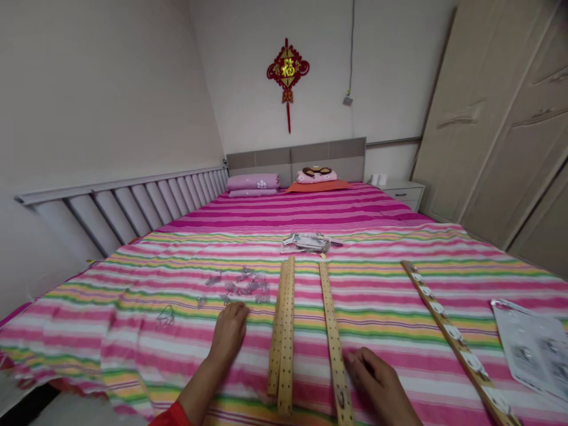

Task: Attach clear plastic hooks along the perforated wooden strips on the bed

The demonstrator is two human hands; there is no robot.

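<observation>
The left hand [229, 328] reaches forward from the near edge of the striped cloth [368, 296], palm down, forearm angled in from the near left with a red sleeve [171, 416] at the wrist. Its fingers lie close together and bend down toward the near side of the scattered small clear bags [246, 287], left of the cloth's middle; whether they grip one, I cannot tell.

The right hand [377, 376] comes in from the near edge, right of the middle, its fingers curled inward and its fingertips just beside the right long side of the single wooden strip [332, 331]. Contact with the strip cannot be told, nor can any hold.

That strip runs from the near edge toward the far edge, a metal piece [341, 396] near its close end. Two more wooden strips [286, 331] lie side by side between the hands.
</observation>
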